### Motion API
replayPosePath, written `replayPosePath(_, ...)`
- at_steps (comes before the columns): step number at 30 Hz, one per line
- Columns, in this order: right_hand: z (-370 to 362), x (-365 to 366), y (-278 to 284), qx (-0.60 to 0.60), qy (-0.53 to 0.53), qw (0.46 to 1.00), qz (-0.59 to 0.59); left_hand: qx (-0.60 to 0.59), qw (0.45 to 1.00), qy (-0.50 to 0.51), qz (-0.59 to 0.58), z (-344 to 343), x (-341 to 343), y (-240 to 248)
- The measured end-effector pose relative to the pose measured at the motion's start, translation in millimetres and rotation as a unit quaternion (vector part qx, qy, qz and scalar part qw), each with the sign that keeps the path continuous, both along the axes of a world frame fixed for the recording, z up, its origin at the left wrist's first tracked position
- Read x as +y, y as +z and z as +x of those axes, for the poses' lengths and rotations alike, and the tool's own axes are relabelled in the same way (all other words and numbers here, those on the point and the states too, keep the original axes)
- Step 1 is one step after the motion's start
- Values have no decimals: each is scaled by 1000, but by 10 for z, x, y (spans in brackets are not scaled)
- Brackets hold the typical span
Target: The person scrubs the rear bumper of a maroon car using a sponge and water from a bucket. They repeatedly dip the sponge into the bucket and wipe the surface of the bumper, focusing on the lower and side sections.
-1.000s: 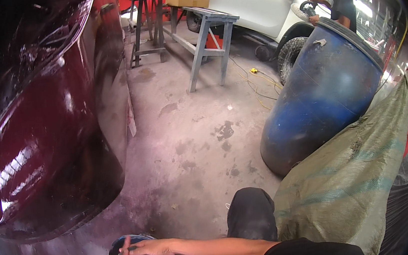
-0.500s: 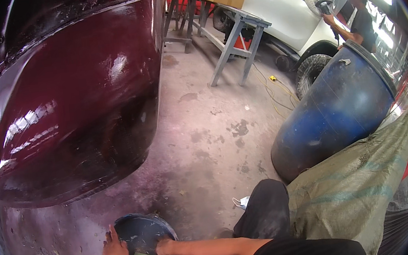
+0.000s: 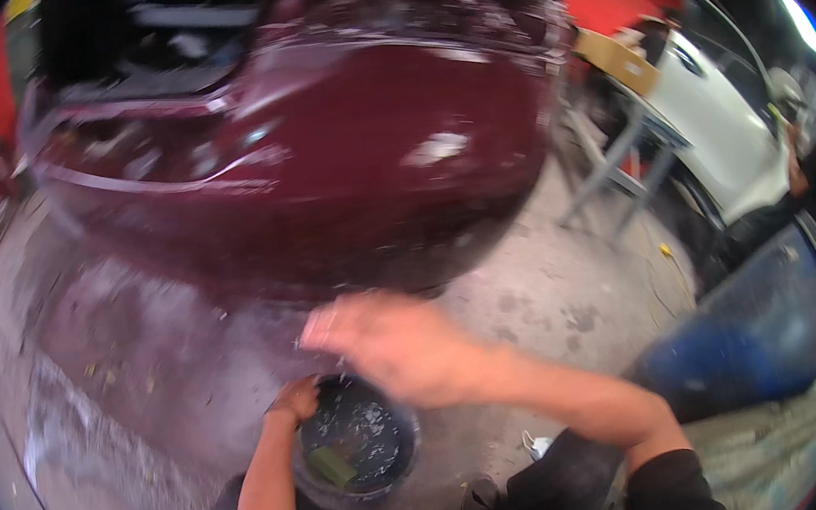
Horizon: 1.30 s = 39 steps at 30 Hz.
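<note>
A dark round bucket (image 3: 411, 436) with water in it stands on the floor in front of me. Inside, against its near left side, lies a green rectangular block (image 3: 332, 467). My left hand (image 3: 296, 401) is closed over the bucket's left rim, fingertips reaching inside. Smeared by motion, my right hand (image 3: 368, 345) is raised above the far side of the bucket, fingers pointing left; whether anything is in it cannot be made out. Beyond it is a glossy maroon car body (image 3: 369, 179), its lower edge curving just past my right hand.
A blue barrel (image 3: 748, 322) stands at right, near a greenish tarp (image 3: 784, 459). A face mask (image 3: 536, 444) lies on the floor. Farther back are a grey trestle (image 3: 641, 138) with a cardboard box (image 3: 616, 62), a white vehicle (image 3: 726, 128) and another person (image 3: 815, 163).
My right hand has come out of the bucket and up toward the maroon car body. My left hand stays at the rim. The view has turned left.
</note>
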State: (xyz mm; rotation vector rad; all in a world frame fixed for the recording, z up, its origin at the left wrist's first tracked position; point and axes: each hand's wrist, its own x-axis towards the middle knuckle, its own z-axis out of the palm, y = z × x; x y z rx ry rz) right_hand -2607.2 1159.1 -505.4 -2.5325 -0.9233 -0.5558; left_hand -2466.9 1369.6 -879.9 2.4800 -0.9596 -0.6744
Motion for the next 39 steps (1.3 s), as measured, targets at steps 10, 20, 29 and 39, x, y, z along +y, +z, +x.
replayPosePath(10, 300, -619, 801, -226, -203, 897, -323, -43, 999, 12, -7, -40, 19, -82)
replayPosePath(20, 698, -396, 1492, -158, -211, 889, -375, -32, 999, -17, -7, -6, -177, 137)
replayPosePath(29, 898, -517, 1810, -175, -201, 876, -403, 10, 998, -39, 44, 27, -299, 169)
replayPosePath(39, 603, -677, 1567, -151, -211, 890, -376, -49, 989, -43, -130, -399, -108, 1063)
